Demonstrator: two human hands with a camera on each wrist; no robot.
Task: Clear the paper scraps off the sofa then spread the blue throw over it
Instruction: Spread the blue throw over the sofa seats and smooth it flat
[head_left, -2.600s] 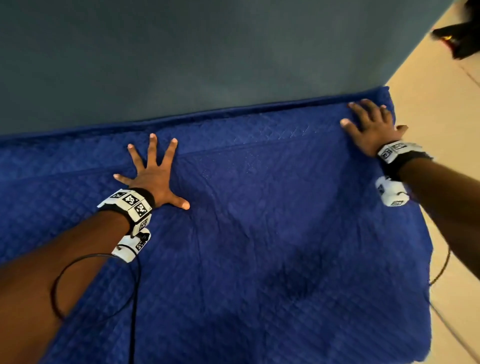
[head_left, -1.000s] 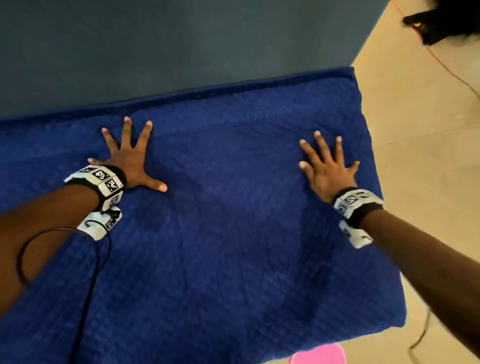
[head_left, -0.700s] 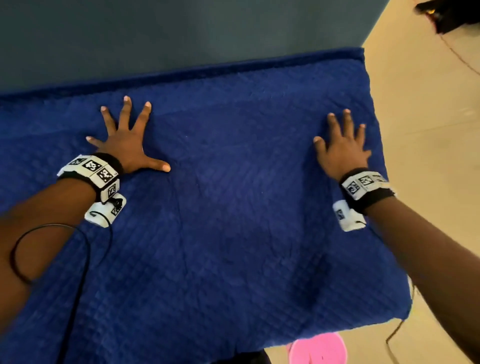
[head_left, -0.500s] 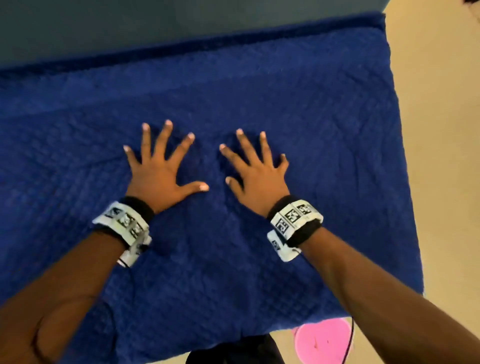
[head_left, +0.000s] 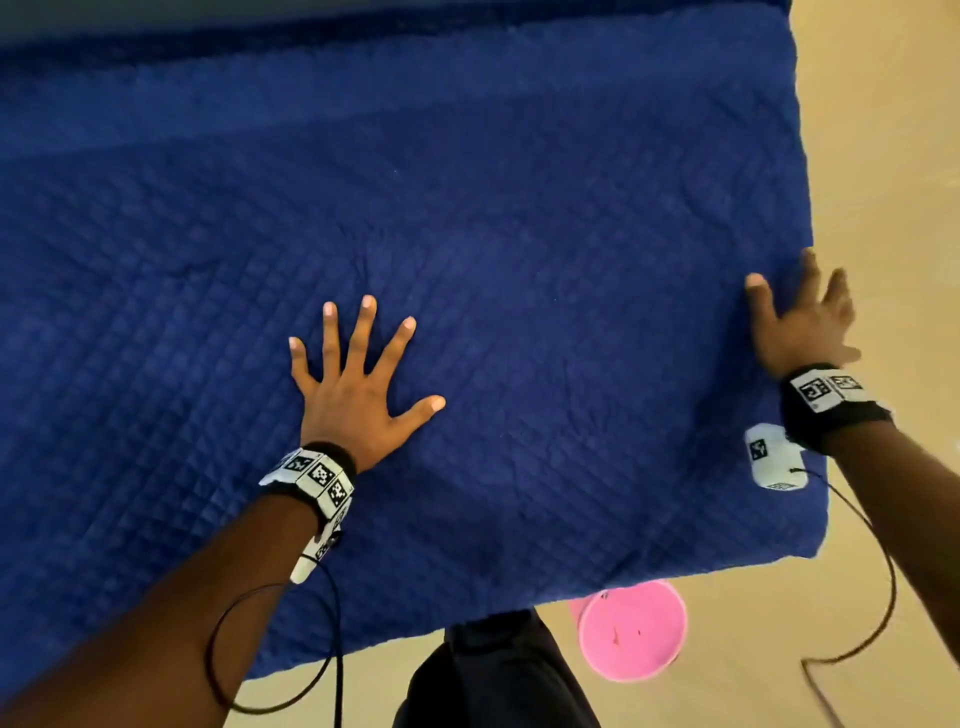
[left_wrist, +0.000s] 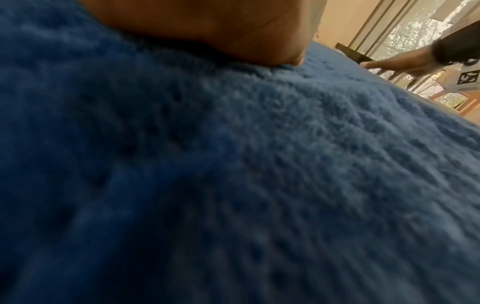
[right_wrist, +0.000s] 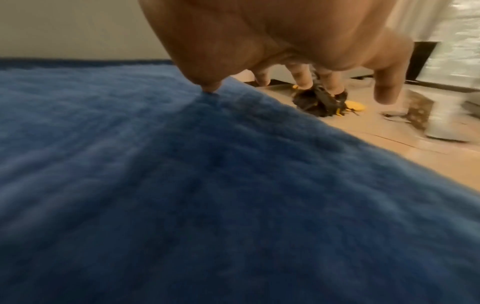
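Observation:
The quilted blue throw (head_left: 519, 208) lies spread flat over the sofa seat and fills most of the head view. My left hand (head_left: 358, 374) presses flat on its middle with fingers splayed wide. My right hand (head_left: 800, 317) sits at the throw's right edge, thumb on the fabric and straight fingers reaching out past the edge. In the right wrist view the thumb touches the throw (right_wrist: 182, 164) while the fingers (right_wrist: 301, 76) hang over the floor. The left wrist view shows my palm (left_wrist: 233, 30) on the throw (left_wrist: 233, 185). No paper scraps are in sight.
A pink round bin (head_left: 631, 629) stands on the beige floor (head_left: 883, 156) just off the sofa's front right corner. My dark-clothed leg (head_left: 493, 675) is at the front edge. A black and yellow object (right_wrist: 324, 102) lies on the floor to the right.
Half a second ago both hands lay side by side on the middle of the throw. My right hand has swept out to the right edge; the left stays flat near the centre.

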